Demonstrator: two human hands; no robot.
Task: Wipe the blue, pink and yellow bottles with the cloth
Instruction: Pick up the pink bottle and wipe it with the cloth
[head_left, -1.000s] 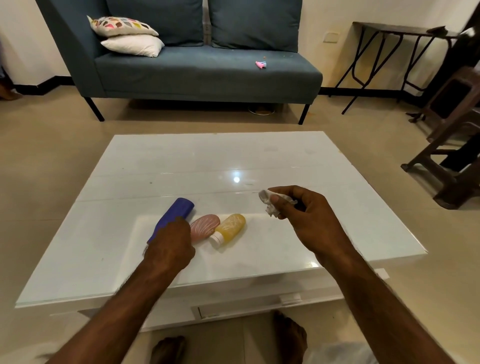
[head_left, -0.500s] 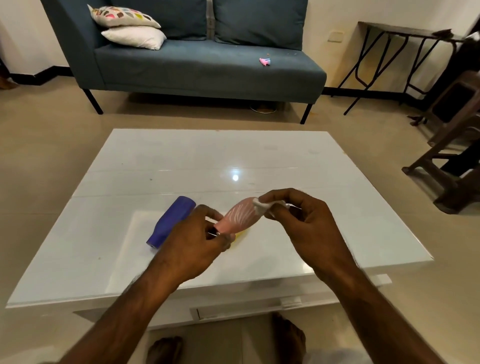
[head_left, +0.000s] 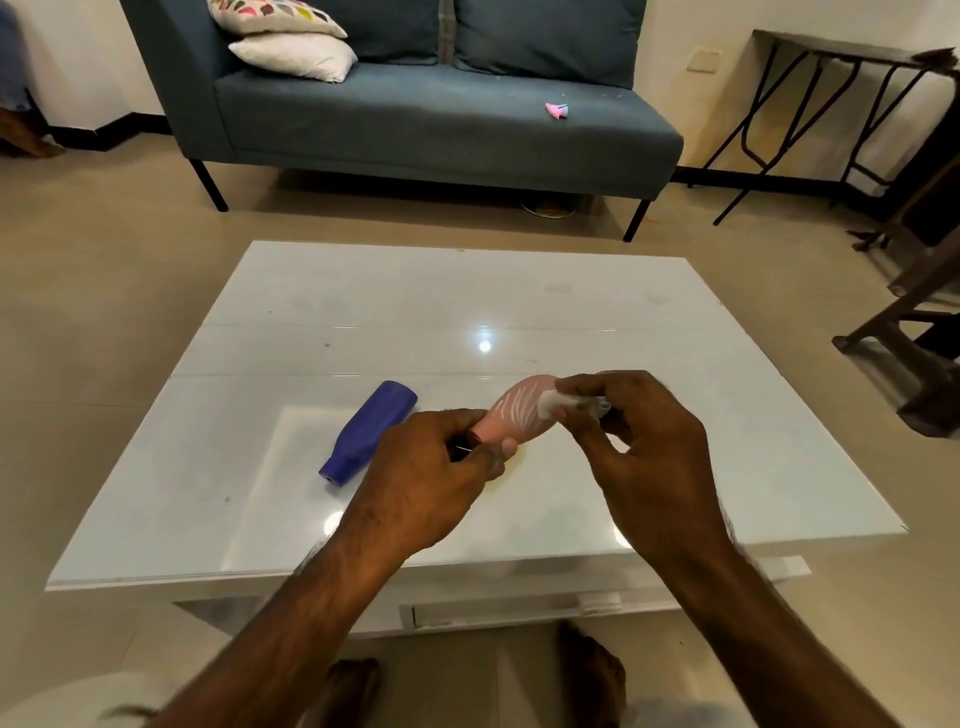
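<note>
Two bare hands met over a white glass-topped table (head_left: 519, 291), w/ the left hand (head_left: 431, 483) closed round the cap end of a pink bottle (head_left: 511, 413), fingers curled and thumb pinching the neck, holding it tilted above the tabletop w/ its rounded base aimed toward 1 o'clock. Right hand (head_left: 644, 467) pinched a small wad of white cloth (head_left: 553, 401) between thumb and fingertips, remaining fingers bent, and pressed the cloth against the bottle's upper side near the base. White leaf-like lines showed on the pink body.

At approx. 9 o'clock from the hands, a blue bottle (head_left: 371, 431) lay on its side on the glass, neck pointing toward the wearer, base toward 1 o'clock, just beside the left hand but not touching it. Yellow bottle: not visible, possibly hidden under the hands; cannot tell where it lay. A ceiling-light glare sat on the glass at 12 o'clock from the hands.

Both forearms entered from the bottom edge; bare feet (head_left: 592, 670) showed on the tiled floor beneath the table's near edge.

Beyond the table, at 12 o'clock, stood a teal sofa (head_left: 441, 119) w/ two stacked cushions, one patterned (head_left: 275, 13), one plain white (head_left: 296, 57), at its left end, and a small pink item (head_left: 557, 110) on the seat toward the right. A dark folding-leg side table (head_left: 831, 52) stood at 2 o'clock against the wall, and dark wooden furniture (head_left: 914, 322) at 3 o'clock.
</note>
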